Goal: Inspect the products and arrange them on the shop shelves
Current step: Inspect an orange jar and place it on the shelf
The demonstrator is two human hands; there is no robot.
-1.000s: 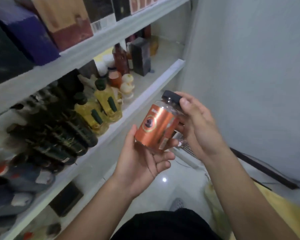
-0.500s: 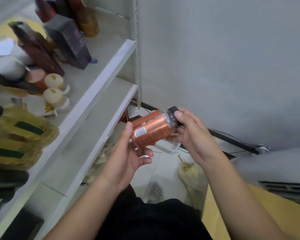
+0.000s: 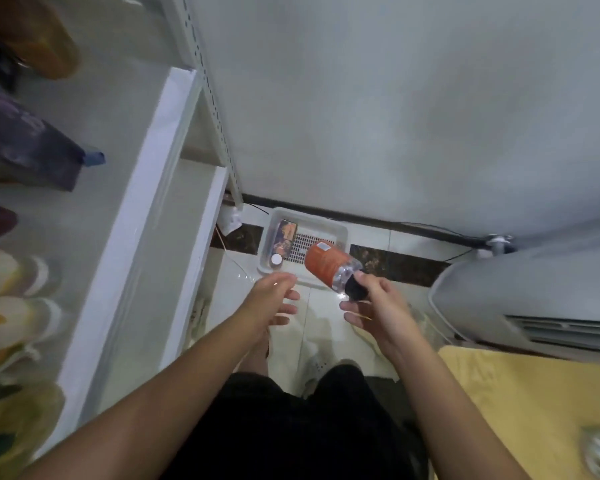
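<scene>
One bottle [image 3: 328, 266] with an orange label sits just right of the frame's centre, lying tilted, its base pointing to the upper left and its black cap [image 3: 355, 289] to the lower right. The clear part near the neck shows between label and cap. The right hand [image 3: 378, 308] grips the bottle by the cap alone, thumb and fingers curled round it. The left hand [image 3: 274, 299], just left of the bottle and apart from it, is spread with loose fingers, palm turned toward the bottle, and holds nothing.

Behind the bottle in the picture, one white tray [image 3: 340, 231] stands on the tiled floor against the foot of the wall. It holds two things: a dark printed box [image 3: 284, 233] and a small round white-topped item [image 3: 276, 259]; its base is slotted.

Two white shelves run down the left side, the upper one [image 3: 136, 202] wider than the lower one [image 3: 201, 237]. On the upper shelf, blurred, are one dark purple box [image 3: 28, 147], one amber bottle [image 3: 45, 39] in the upper left corner, two cream round containers [image 3: 4, 292] at the left edge and yellow bottles [image 3: 14, 417] in the lower left; their number cannot be told.

One grey appliance [image 3: 534, 285] with vents fills the right edge, a yellow surface [image 3: 534, 410] lies below it, and one black cable [image 3: 430, 229] follows the wall's base.
</scene>
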